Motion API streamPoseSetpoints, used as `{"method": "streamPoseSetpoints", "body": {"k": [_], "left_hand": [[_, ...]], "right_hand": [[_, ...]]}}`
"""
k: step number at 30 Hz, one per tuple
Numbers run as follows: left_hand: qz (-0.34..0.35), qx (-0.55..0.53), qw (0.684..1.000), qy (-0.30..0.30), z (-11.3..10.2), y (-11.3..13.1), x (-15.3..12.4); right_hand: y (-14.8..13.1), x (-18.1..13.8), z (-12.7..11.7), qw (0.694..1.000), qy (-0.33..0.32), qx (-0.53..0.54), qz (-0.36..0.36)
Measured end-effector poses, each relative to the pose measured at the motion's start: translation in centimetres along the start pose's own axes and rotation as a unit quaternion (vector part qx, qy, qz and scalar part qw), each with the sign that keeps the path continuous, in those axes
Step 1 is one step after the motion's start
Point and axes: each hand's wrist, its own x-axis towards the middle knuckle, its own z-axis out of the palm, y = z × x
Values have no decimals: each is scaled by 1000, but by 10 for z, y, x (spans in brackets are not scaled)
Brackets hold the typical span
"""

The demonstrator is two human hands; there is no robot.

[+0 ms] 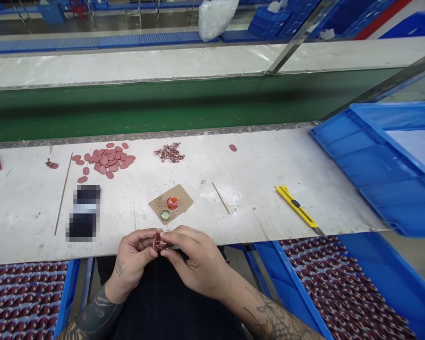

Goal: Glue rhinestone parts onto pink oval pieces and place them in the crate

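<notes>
My left hand (132, 259) and my right hand (194, 259) meet just below the front edge of the white worktable (255, 189). Together they pinch a small red piece (158, 242) between the fingertips; its exact shape is partly hidden by the fingers. Just beyond the hands lies a brown cardboard square (182, 196) carrying an orange cap (172, 202) and a metal bottle cap (165, 215). Farther back are a spread of flat red discs (106, 160) and a small heap of tiny red-and-silver parts (170, 152).
A yellow utility knife (296, 207) lies at the right. Two thin wooden sticks (63, 193) (221, 198) rest on the table. Blue crates (386, 165) stand at right; bins of patterned red parts (340, 288) (21, 297) sit below. A green conveyor belt (163, 106) runs behind.
</notes>
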Motion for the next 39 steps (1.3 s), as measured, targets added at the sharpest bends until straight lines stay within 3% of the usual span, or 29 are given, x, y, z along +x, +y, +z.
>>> {"method": "streamPoseSetpoints", "body": {"k": [7,24,39], "left_hand": [[43,50,998,-11,3,6,3],[58,71,996,-5,5,10,1],[65,65,993,-70,0,9,0]], "right_hand": [[-2,1,2,999,40,10,-28],[-3,-2,1,1000,8,4,-7],[-4,-1,-3,999,8,36,15]]}}
